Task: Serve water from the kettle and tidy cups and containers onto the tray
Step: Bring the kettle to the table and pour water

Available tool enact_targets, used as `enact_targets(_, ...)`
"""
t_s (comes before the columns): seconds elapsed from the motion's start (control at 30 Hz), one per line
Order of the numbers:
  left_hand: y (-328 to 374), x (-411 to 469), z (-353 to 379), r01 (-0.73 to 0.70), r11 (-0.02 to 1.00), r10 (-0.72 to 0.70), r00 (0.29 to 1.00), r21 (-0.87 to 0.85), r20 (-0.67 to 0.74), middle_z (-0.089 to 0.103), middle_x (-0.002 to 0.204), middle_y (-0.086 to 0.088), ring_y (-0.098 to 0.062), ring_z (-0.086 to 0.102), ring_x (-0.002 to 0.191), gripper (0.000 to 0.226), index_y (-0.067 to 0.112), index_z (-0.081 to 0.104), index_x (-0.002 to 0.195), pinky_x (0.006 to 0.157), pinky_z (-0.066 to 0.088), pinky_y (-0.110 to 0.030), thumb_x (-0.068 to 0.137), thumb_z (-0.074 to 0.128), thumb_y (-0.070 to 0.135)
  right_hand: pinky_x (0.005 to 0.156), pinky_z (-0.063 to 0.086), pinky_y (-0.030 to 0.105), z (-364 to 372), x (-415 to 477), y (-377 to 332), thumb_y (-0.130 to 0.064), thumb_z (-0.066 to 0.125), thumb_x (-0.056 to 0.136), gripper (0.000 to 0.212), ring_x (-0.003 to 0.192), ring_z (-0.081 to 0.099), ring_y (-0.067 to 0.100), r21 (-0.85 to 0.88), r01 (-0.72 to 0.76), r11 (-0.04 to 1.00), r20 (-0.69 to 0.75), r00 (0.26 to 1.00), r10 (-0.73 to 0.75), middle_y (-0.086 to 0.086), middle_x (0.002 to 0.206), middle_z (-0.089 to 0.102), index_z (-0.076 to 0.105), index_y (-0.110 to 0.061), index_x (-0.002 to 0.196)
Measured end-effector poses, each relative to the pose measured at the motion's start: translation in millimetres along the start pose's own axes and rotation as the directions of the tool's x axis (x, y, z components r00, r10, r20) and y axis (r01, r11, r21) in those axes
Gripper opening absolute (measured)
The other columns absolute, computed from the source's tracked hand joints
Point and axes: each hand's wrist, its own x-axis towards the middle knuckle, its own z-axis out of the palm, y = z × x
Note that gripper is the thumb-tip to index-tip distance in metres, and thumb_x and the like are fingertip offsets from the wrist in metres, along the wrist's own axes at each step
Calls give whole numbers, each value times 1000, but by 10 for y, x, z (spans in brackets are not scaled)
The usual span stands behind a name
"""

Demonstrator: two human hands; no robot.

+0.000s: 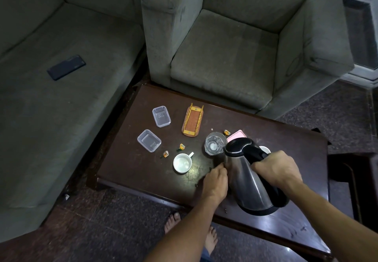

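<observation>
The right hand (280, 169) grips the black handle of the steel kettle (251, 180), which tips toward the glass (214, 144). The left hand (215, 180) presses its fingers against the kettle's side to steady it. The glass looks like it has some water in it, so the pouring seems to be going on now. The white cup (182, 163) looks empty and may need water too. The tidying has not begun: two clear containers (149, 140) and the cup sit apart on the table (133, 159), none on the little tray (192, 121).
</observation>
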Motion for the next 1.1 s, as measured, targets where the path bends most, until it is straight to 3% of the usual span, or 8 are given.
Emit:
enact_targets(0.07, -13, -11, 15, 2, 1000, -2, 1000, 31, 1, 67, 129, -19, -41, 59, 120, 51, 13, 65, 122, 105, 48, -47, 96, 26, 31, 58, 57, 33, 0, 2, 2, -39, 66, 60, 25, 59, 66, 26, -3, 2, 1000, -3, 1000, -2, 3, 60, 66, 64, -15, 67)
enact_targets(0.17, -25, 18, 35, 45, 996, -43, 999, -83, 22, 68, 124, -22, -43, 61, 118, 38, 13, 67, 113, 103, 50, -51, 99, 32, 19, 59, 57, 33, -3, 8, 3, -39, 66, 60, 26, 59, 66, 25, -7, 0, 1000, 4, 1000, 0, 3, 60, 66, 64, -15, 67)
enact_targets(0.27, -34, 46, 40, 60, 992, -57, 998, -114, 35, 68, 124, -22, -43, 61, 120, 39, 13, 68, 112, 104, 51, -51, 98, 33, 21, 59, 58, 33, 0, 11, 9, -39, 66, 60, 25, 60, 66, 26, -5, -2, 1000, 6, 1000, 2, 3, 60, 67, 64, -15, 67)
enact_targets(0.43, -34, -25, 19, -20, 999, 20, 1000, 47, 8, 63, 138, -14, -33, 58, 128, 73, 14, 57, 141, 109, 47, -40, 89, 18, 47, 56, 56, 31, 11, 23, 29, -38, 67, 60, 24, 58, 66, 25, -9, 5, 1000, 1, 1000, -5, 2, 59, 66, 64, -15, 67)
enact_targets(0.67, -46, 67, 79, 49, 992, -48, 999, -116, 10, 69, 119, -21, -43, 62, 116, 49, 14, 66, 107, 102, 53, -50, 82, 31, 35, 53, 51, 28, 18, 46, 42, -38, 66, 59, 24, 57, 64, 23, -29, 15, 999, -7, 1000, -15, 1, 58, 65, 64, -15, 68)
enact_targets(1.1, -41, 63, 76, 57, 987, -56, 998, -152, 12, 71, 119, -19, -41, 63, 115, 47, 18, 67, 105, 102, 53, -50, 84, 29, 37, 52, 51, 28, 5, 55, 27, -37, 68, 61, 24, 57, 65, 24, -24, 10, 1000, -4, 1000, -10, 2, 58, 65, 64, -14, 67)
